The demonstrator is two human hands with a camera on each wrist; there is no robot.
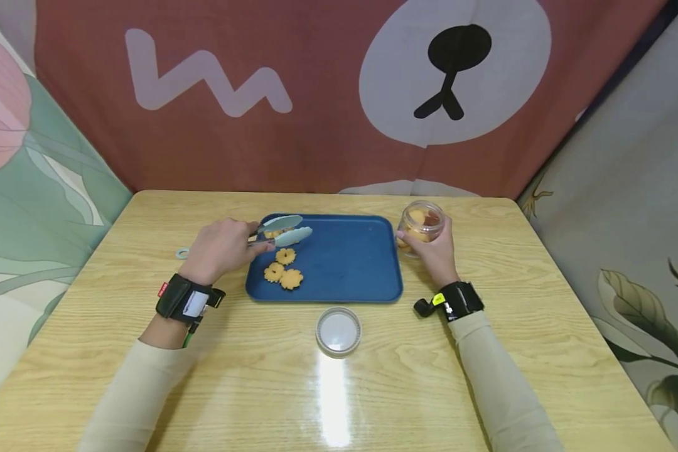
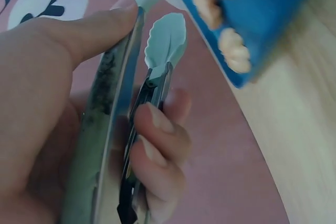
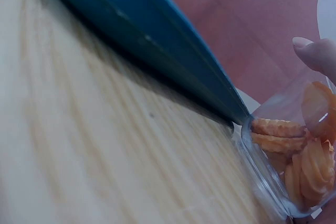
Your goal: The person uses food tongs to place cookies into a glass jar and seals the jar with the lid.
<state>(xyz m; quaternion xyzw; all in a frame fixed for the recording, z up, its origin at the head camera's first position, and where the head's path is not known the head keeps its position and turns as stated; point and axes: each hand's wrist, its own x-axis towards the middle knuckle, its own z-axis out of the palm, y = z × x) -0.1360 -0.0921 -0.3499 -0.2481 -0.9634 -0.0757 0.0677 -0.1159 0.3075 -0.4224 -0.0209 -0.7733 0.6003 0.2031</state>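
Observation:
My left hand (image 1: 223, 247) grips metal tongs (image 2: 113, 114) with pale mint tips, which hang over the left end of a blue tray (image 1: 344, 263). The two tips stand apart in the left wrist view. Flower-shaped cookies (image 1: 282, 270) lie on the tray's left side, some of them partly hidden under the tongs. At the tray's right end, my right hand (image 1: 432, 251) holds a clear open jar (image 1: 420, 220) with its thumb and fingers around the side. Several cookies (image 3: 310, 166) are piled inside the jar.
A round clear lid (image 1: 339, 331) lies on the wooden table (image 1: 248, 376) in front of the tray. Behind the table hangs a red-brown cloth (image 1: 328, 150) with a cartoon print. Patterned curtains (image 1: 616, 207) flank the sides.

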